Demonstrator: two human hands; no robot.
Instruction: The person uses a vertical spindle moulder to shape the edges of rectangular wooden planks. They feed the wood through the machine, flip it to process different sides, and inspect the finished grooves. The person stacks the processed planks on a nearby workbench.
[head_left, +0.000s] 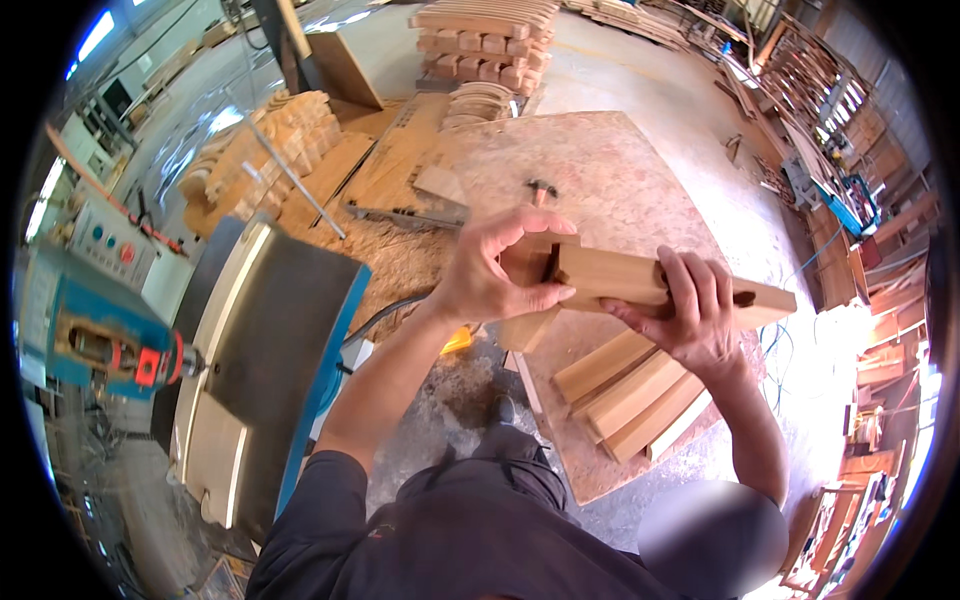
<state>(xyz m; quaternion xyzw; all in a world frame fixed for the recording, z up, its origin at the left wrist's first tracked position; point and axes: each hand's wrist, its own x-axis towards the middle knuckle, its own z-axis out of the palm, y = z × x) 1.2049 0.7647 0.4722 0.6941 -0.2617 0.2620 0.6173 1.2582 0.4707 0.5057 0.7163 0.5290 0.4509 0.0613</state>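
A pale wooden beam point(612, 275) with a dark slot in its side is held up in front of me, over the worktable. My right hand point(695, 312) is closed around its right part, fingers over the top and thumb along the near side. My left hand point(490, 268) curls around a wooden piece point(528, 260) at the beam's left end, thumb below and fingers above. A dark gap shows between that piece and the beam; whether they are joined I cannot tell. Just beyond my left hand lies a hammer point(541, 190) on the worktable.
Several curved wooden pieces point(635, 395) lie on the near part of the worktable point(630, 165). To my left stands a blue machine point(115, 335) with a dark bed point(290, 300). Stacked timber point(480, 45) stands beyond, and sawdust-covered wooden parts point(270, 140) are at the far left.
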